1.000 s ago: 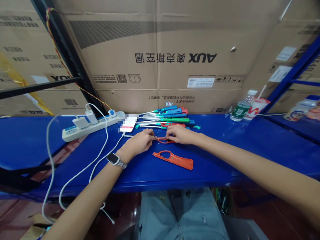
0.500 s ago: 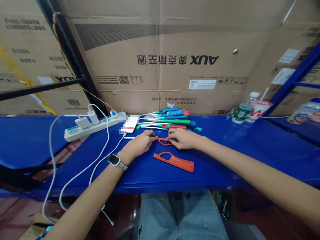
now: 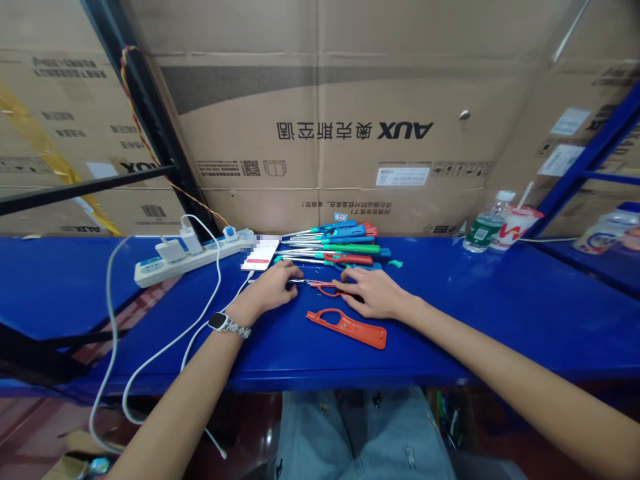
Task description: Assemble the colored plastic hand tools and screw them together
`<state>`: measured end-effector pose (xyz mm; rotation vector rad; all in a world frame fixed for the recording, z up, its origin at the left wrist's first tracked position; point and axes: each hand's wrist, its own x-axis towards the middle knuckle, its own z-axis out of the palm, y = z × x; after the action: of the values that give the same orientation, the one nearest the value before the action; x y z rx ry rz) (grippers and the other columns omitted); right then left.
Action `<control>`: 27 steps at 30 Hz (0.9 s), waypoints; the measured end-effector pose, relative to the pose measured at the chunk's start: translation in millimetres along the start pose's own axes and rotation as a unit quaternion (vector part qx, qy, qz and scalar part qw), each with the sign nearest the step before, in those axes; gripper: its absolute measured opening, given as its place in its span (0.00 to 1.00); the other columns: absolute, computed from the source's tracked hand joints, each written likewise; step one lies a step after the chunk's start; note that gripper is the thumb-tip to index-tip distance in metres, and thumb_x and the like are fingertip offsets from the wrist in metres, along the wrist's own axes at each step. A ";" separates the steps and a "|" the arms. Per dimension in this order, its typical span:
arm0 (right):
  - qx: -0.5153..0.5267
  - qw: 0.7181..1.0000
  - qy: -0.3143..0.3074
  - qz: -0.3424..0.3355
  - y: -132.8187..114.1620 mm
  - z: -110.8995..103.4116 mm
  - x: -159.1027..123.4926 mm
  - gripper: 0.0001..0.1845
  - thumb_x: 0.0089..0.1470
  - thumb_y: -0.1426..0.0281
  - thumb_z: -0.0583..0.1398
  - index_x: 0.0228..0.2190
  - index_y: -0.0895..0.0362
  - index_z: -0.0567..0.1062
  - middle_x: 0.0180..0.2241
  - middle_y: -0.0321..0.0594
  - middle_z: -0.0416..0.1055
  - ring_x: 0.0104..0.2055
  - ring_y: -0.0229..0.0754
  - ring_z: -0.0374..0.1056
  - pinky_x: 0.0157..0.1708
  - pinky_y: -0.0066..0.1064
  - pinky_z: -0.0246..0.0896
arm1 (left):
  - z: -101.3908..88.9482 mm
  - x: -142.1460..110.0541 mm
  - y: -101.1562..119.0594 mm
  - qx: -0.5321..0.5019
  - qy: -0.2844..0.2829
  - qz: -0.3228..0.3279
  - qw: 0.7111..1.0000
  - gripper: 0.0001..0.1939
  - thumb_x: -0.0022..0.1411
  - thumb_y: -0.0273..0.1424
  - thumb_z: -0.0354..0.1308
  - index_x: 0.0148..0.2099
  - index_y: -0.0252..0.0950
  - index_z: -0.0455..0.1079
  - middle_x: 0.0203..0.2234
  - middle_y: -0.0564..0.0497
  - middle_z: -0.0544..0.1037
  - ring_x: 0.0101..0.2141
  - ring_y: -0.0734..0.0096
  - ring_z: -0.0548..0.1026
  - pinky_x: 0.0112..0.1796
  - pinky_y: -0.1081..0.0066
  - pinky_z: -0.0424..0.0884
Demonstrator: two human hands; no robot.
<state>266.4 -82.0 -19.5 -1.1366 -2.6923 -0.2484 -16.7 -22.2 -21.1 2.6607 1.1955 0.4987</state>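
An orange lighter handle (image 3: 320,284) lies on the blue table (image 3: 430,333) at the centre, under the spread-apart fingertips of the right hand (image 3: 373,293), while the left hand (image 3: 270,291) curls over the metal tube (image 3: 301,281) extending from it, though whether those fingers clamp it cannot be told. A matching orange shell (image 3: 361,329) lies nearer the person, and assembled lighters (image 3: 353,248) lie behind. Uneven pressure from either hand could tip the handle or knock the tube out of line.
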 end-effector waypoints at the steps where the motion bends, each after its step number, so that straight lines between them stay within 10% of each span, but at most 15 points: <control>1: 0.007 1.000 0.006 0.005 0.0 0.9 -0.6 0.22 0.68 0.64 0.53 0.58 0.55 0.76 0.52 0.49 0.73 0.49 0.47 0.70 0.36 0.34 0.60 | -0.1 0.8 -0.7 -0.002 0.001 0.001 1.000 0.16 0.57 0.20 0.55 0.47 0.34 0.75 0.43 0.44 0.76 0.44 0.57 0.77 0.49 0.59 0.75; 27: 0.028 0.997 0.007 0.077 -11.8 -12.8 31.5 0.18 0.69 0.62 0.55 0.45 0.53 0.83 0.47 0.45 0.78 0.48 0.46 0.72 0.37 0.32 0.58 | 11.1 3.9 0.4 -0.085 0.029 0.001 0.996 0.12 0.55 0.21 0.58 0.41 0.36 0.75 0.38 0.49 0.76 0.41 0.63 0.76 0.46 0.63 0.75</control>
<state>238.0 -71.5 0.1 -1.3124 -2.5655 -0.1548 -9.9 -19.9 -30.5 2.5209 1.1124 0.6518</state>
